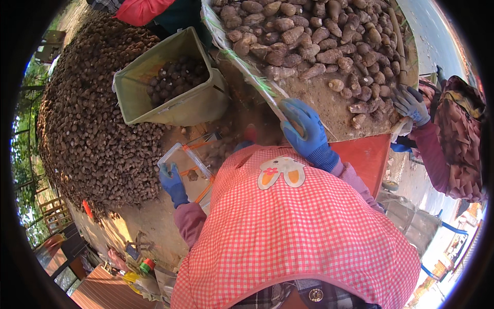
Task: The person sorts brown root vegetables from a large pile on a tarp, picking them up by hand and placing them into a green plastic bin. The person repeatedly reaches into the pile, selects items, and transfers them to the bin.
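Observation:
My left hand (pixel 173 183), in a blue work glove, grips a corner of a pale rectangular frame (pixel 197 162) with orange strips, low beside my left side. My right hand (pixel 307 131), gloved alike, is curled around the end of the wrapped rim (pixel 247 71) of a sorting table, bound with plastic and green string. Brown taro-like corms (pixel 293 34) lie heaped on that table. Left of the rim a pale green plastic bin (pixel 173 114) stands tilted in view, with dark round corms (pixel 177 79) inside.
A large pile of small corms (pixel 100 127) covers the ground at left. At right a co-worker's gloved hand (pixel 413 106) rests by the table's edge. Another person's red garment (pixel 142 11) shows beyond the bin. A red panel (pixel 362 158) is below the table edge.

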The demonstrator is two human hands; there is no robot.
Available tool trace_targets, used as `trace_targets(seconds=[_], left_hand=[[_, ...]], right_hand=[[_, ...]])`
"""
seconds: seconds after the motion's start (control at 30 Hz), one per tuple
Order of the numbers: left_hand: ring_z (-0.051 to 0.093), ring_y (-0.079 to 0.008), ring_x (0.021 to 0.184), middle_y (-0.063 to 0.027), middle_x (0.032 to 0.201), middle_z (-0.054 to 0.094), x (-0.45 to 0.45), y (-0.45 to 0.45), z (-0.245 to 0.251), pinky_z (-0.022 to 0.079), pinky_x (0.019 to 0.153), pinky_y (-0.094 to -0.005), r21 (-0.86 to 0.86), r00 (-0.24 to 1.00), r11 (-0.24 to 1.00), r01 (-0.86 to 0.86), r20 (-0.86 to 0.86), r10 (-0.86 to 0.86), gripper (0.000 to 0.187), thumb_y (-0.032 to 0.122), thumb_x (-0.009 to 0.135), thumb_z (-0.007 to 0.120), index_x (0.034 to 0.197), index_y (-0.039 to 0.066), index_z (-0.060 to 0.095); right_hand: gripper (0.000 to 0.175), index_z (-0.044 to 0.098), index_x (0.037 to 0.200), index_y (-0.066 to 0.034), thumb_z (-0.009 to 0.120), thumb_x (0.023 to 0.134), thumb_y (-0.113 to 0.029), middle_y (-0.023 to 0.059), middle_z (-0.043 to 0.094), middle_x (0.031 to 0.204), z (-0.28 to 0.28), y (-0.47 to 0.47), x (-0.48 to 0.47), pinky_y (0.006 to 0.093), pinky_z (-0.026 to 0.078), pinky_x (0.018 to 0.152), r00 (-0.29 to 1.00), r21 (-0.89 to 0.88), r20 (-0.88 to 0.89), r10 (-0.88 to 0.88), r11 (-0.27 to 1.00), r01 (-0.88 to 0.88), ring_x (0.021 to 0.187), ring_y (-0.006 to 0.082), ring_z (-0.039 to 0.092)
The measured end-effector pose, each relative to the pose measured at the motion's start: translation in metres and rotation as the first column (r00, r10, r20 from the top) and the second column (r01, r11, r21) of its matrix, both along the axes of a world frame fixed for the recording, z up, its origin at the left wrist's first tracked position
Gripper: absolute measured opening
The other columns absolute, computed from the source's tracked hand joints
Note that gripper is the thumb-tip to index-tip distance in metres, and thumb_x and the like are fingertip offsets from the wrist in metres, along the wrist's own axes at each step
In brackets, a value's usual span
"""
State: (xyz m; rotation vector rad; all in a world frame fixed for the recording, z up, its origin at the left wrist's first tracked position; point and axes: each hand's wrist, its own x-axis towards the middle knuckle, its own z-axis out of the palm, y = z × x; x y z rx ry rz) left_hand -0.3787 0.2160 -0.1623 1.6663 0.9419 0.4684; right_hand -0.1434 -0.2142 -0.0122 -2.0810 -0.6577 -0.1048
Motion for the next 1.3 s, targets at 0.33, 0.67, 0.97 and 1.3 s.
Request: trace_targets(seconds=[0.33, 0.67, 0.97, 1.3], left_hand=[[0.052, -0.0375, 0.132, -0.018, 0.144, 0.053, 0.317, -0.217, 0.194, 0.041, 0.111, -0.0498, 0.794, 0.495, -0.124, 0.595, -0.483, -0.722, 0.067, 0.038, 0.091, 0.072, 0.148, 0.012, 0.049], [0.014, -0.0528, 0.151, -0.0276, 0.163, 0.016, 0.298, -0.335, 0.144, 0.024, 0.114, -0.0716, 0.507, 0.337, -0.111, 0.855, -0.705, -0.624, 0.096, 0.057, 0.08, 0.074, 0.159, 0.02, 0.033], [0.053, -0.0367, 0.133, -0.0229, 0.135, 0.061, 0.302, -0.3, 0.164, 0.043, 0.111, -0.0466, 0.256, 0.356, 0.381, 0.889, 0.138, -0.924, 0.064, 0.028, 0.085, 0.078, 0.141, 0.005, 0.056], [0.055, -0.0423, 0.124, -0.0253, 0.131, 0.059, 0.305, -0.335, 0.158, 0.045, 0.106, -0.0467, 0.464, 0.213, -0.125, 0.877, -0.608, -0.765, 0.068, 0.035, 0.084, 0.073, 0.143, 0.008, 0.054]], right_hand=[[0.041, 0.066, 0.126, -0.0092, 0.07, 0.087, -0.022, 0.0111, 0.061, 0.136, -0.035, -0.082, -0.015, 0.0515, 0.039, 0.111, 0.983, -0.2, 0.146, -0.111, 0.97, 0.139, 0.132, 0.035, 0.052], [0.03, 0.072, 0.122, -0.0044, 0.068, 0.093, -0.009, 0.0149, 0.07, 0.123, -0.029, -0.178, -0.108, 0.0369, 0.049, 0.103, 0.67, 0.06, -0.372, -0.642, 0.704, 0.708, 0.119, 0.0273, 0.065], [0.03, 0.07, 0.124, -0.0052, 0.066, 0.094, -0.01, 0.0151, 0.068, 0.128, -0.027, -0.145, -0.048, 0.0379, 0.046, 0.107, 0.846, 0.159, -0.213, -0.488, 0.837, 0.523, 0.123, 0.0281, 0.062], [0.033, 0.068, 0.128, -0.007, 0.062, 0.096, -0.008, 0.0136, 0.066, 0.131, 0.004, -0.105, 0.055, 0.0398, 0.045, 0.109, 0.921, 0.237, 0.002, -0.389, 0.895, 0.378, 0.126, 0.0288, 0.06]])
